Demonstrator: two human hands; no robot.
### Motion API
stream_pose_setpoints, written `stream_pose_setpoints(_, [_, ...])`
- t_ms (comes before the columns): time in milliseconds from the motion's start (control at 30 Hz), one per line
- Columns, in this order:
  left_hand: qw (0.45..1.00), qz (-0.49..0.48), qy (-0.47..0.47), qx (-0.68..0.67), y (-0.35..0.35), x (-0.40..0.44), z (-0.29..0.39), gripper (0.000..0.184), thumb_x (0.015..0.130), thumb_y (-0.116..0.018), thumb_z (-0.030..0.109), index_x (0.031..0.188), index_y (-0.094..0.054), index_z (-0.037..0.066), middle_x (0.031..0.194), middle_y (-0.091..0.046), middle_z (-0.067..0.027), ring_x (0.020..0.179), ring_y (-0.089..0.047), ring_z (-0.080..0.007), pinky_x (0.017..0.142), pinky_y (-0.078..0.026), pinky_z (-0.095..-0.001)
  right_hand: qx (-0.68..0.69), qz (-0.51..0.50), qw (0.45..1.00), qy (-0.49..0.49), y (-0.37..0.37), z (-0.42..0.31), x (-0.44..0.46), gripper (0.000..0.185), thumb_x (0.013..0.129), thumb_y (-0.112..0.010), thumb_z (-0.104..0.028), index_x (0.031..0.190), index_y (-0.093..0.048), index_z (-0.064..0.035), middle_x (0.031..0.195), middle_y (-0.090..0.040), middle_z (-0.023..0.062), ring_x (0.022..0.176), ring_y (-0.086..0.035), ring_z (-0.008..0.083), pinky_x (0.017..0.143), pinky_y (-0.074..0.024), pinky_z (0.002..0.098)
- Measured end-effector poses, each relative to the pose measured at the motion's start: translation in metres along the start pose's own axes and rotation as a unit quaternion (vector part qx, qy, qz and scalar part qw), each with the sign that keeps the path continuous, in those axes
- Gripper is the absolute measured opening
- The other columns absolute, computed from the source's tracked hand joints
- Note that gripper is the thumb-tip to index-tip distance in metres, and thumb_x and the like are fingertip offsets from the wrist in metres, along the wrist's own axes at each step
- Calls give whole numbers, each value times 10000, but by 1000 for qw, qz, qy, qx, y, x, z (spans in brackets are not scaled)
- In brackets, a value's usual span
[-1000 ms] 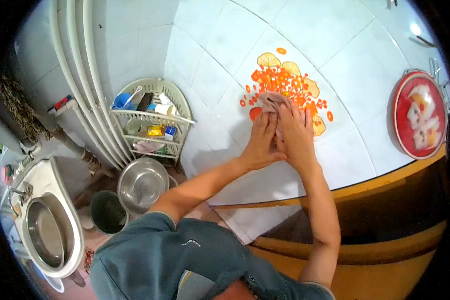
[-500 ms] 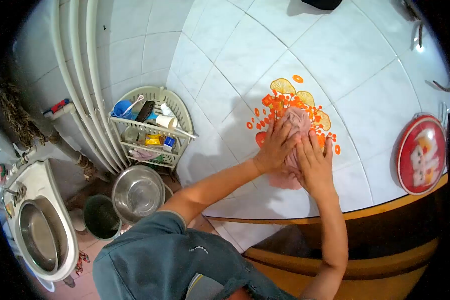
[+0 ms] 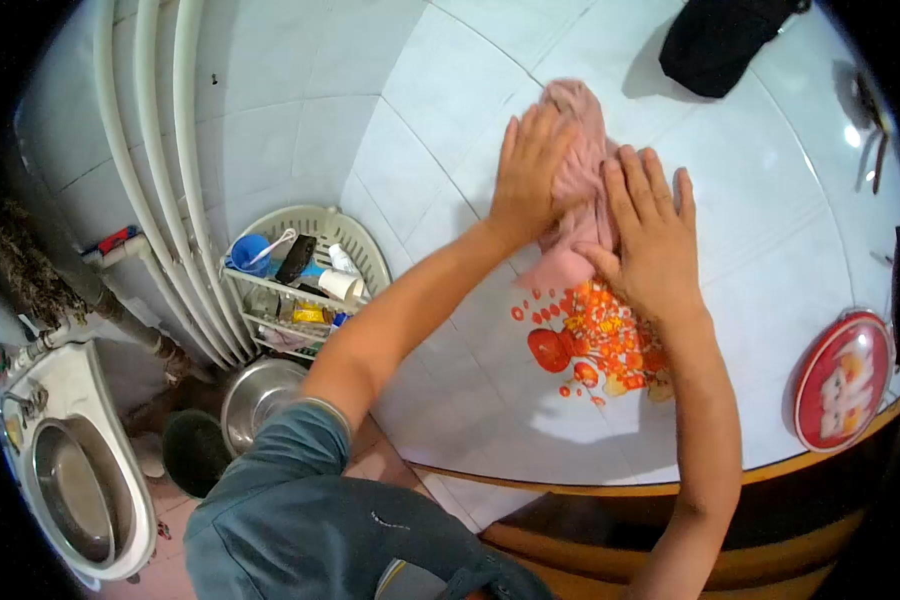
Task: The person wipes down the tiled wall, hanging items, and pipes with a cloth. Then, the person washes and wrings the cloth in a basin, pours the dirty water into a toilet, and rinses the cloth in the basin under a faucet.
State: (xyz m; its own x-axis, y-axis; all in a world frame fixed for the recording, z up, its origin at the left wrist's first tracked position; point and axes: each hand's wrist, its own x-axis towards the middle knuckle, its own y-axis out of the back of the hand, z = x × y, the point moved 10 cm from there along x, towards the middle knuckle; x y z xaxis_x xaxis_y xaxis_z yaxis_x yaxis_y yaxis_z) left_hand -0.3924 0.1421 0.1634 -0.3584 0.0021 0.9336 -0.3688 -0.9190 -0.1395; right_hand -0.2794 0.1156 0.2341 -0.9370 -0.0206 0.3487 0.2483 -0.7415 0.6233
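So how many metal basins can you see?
2: a metal basin in the white sink and another basin beside the dark bucket; more may be hidden.

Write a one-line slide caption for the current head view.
Left hand and right hand rest on a crumpled pink cloth against white tiles, beside an orange decal.

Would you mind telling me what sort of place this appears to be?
It looks like a home washroom, though I can't be certain: there is a white sink with a tap, a corner rack of small containers, and exposed pipes against a tiled wall.
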Motion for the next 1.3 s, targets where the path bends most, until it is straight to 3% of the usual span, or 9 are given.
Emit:
stream_pose_setpoints(367, [972,153,159,-79,53,57,-216,565,867,-667,251,1339,-457,23,1377,-462,-184,1298,-400,-351,1065,-329,-460,-124,-38,991,22,-28,3,69,646,875,-552,-530,1399,-481,-159,1542,-313,90,1444,-223,270,1160,-158,547])
stream_pose_setpoints(433, [968,146,201,-32,69,31,-208,497,919,-589,231,1343,-444,15,1306,-517,-165,1196,-519,-310,951,-454,-439,-129,-48,990,20,-29,2,71,642,880,-546,-530,1402,-478,-161,1547,-304,90,1446,-218,272,1160,-157,547])
stream_pose_setpoints(500, [858,153,354,-338,69,9,-185,406,939,-533,200,1292,-459,14,1202,-566,-128,1002,-620,-239,754,-530,-357,-134,-56,989,16,-30,1,72,639,886,-541,-530,1404,-475,-163,1552,-295,89,1449,-213,275,1160,-156,548])
stream_pose_setpoints(600, [837,192,341,-382,69,-13,-195,351,945,-499,207,1228,-464,3,1117,-583,-95,836,-633,-156,605,-504,-266,-140,-57,988,11,-29,1,73,644,885,-543,-530,1409,-468,-163,1551,-295,91,1447,-216,282,1159,-160,551])
stream_pose_setpoints(733, [872,100,295,-379,43,34,-163,352,901,-567,251,1136,-494,-1,1087,-575,-116,936,-599,-217,710,-501,-357,-130,-62,989,11,-27,2,75,656,868,-569,-515,1406,-464,-154,1543,-303,104,1437,-230,293,1152,-161,568])
stream_pose_setpoints(833, [993,108,37,6,48,102,-114,545,815,-672,288,1251,-536,-9,1352,-485,-187,1238,-417,-360,1052,-279,-484,-129,-73,989,6,-29,2,77,665,863,-577,-507,1409,-459,-147,1542,-302,111,1435,-233,300,1149,-160,576])
stream_pose_setpoints(900, [996,84,22,20,44,116,-125,635,802,-662,359,1332,-496,51,1427,-400,-183,1299,-340,-371,1026,-275,-559,-132,-77,988,3,-30,2,76,670,861,-579,-504,1412,-456,-144,1542,-300,114,1435,-232,303,1148,-160,578])
stream_pose_setpoints(1100, [970,72,143,183,76,-11,-225,549,825,-604,313,1301,-516,54,1353,-475,-212,1210,-447,-387,989,-371,-460,-123,-72,990,6,-29,-2,77,694,848,-603,-487,1428,-435,-146,1550,-287,112,1443,-217,304,1148,-149,583])
stream_pose_setpoints(1300, [908,84,399,99,80,-158,-307,465,871,-556,312,1227,-572,14,1223,-548,-226,1107,-516,-407,945,-415,-442,-143,-88,986,-2,-32,-1,77,721,838,-615,-472,1447,-412,-144,1564,-259,110,1461,-176,302,1149,-137,588])
